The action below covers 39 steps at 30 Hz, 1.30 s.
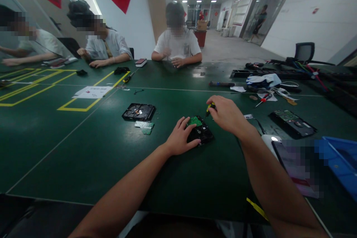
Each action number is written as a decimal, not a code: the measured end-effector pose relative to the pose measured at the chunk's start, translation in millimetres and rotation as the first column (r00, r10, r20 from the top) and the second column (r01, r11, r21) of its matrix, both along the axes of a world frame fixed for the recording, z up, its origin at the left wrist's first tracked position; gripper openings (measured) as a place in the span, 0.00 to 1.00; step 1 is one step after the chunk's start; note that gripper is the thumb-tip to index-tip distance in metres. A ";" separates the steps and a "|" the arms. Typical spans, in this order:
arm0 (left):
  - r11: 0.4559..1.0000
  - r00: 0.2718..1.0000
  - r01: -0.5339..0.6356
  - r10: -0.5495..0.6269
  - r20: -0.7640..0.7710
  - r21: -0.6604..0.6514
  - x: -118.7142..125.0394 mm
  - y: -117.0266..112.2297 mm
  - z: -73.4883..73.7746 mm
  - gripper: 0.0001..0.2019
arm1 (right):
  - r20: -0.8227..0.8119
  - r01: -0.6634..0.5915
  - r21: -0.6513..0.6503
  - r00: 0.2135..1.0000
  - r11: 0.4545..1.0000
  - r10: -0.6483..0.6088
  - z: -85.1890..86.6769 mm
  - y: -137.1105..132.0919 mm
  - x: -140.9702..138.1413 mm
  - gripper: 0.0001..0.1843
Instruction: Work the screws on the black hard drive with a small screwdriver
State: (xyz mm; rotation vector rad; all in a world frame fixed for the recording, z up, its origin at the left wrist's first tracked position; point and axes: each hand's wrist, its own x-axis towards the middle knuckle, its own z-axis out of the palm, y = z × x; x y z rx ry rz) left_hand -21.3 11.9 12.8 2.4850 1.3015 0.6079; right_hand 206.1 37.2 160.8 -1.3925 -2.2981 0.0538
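A black hard drive (203, 134) with a green circuit board (194, 121) on top lies on the dark green table (111, 156). My left hand (180, 138) grips the drive's near left edge, fingers curled over it. My right hand (227, 113) is closed round a small screwdriver (209, 108) with a yellow and black handle, its tip pointing down at the drive's far corner.
An opened drive (138, 112) and a loose green board (145, 125) lie to the left. Another drive (292, 122), tools and cables sit right, with a blue tray (341, 160) nearer. Three people sit across the table, with a white paper (93, 92) inside yellow floor-tape lines.
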 end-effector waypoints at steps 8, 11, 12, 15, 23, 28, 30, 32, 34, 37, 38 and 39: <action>1.000 1.000 -0.004 0.004 0.010 0.000 1.0 -0.9 1.6 0.37 | -0.012 -0.049 0.014 0.999 0.999 0.049 -0.7 1.2 -0.9 0.13; 1.000 1.000 -0.004 0.004 0.007 0.003 1.3 -0.9 0.9 0.38 | -0.009 -0.063 0.007 0.998 0.998 0.063 -3.4 3.2 1.3 0.14; 1.000 1.000 -0.004 0.004 0.003 0.003 1.3 -0.8 0.5 0.38 | -0.005 -0.064 0.007 0.998 0.998 0.064 -4.0 3.4 1.8 0.14; 1.000 1.000 -0.001 0.001 -0.009 -0.002 1.4 -0.2 -0.5 0.38 | 0.016 -0.050 0.014 0.999 0.999 0.050 -4.0 2.5 2.4 0.12; 1.000 1.000 -0.006 0.006 -0.007 -0.008 0.8 0.2 -0.7 0.39 | 0.035 0.084 0.018 0.996 0.996 -0.085 -2.7 1.9 1.1 0.09; 1.000 1.000 -0.004 0.004 0.004 -0.016 0.8 -0.9 1.4 0.38 | 0.026 0.025 0.005 0.999 1.000 -0.025 -4.7 3.3 3.2 0.11; 1.000 1.000 -0.008 0.008 0.008 -0.019 0.9 -0.9 1.9 0.38 | 0.026 -0.012 0.002 1.000 1.000 0.012 -3.9 2.2 2.9 0.12; 1.000 1.000 -0.007 0.007 0.007 -0.018 1.1 -0.6 1.9 0.38 | 0.022 -0.032 -0.001 0.999 0.999 0.032 -2.6 0.8 1.4 0.12; 1.000 1.000 -0.005 0.005 0.005 -0.014 1.1 -0.2 1.5 0.37 | 0.017 -0.031 -0.001 0.999 1.000 0.031 -1.3 0.0 -0.4 0.10; 1.000 1.000 -0.004 0.004 0.003 -0.006 0.9 0.4 0.3 0.38 | 0.020 -0.022 0.003 1.000 1.000 0.022 -0.9 0.5 -1.6 0.06; 1.000 1.000 -0.006 0.006 0.002 -0.003 0.9 0.6 -0.1 0.38 | 0.024 -0.023 0.001 0.999 1.000 0.023 -1.1 0.9 -1.5 0.07; 1.000 1.000 -0.007 0.007 0.002 -0.001 0.8 0.7 -0.6 0.38 | 0.028 -0.027 -0.004 0.999 1.000 0.027 -1.4 1.3 -1.2 0.07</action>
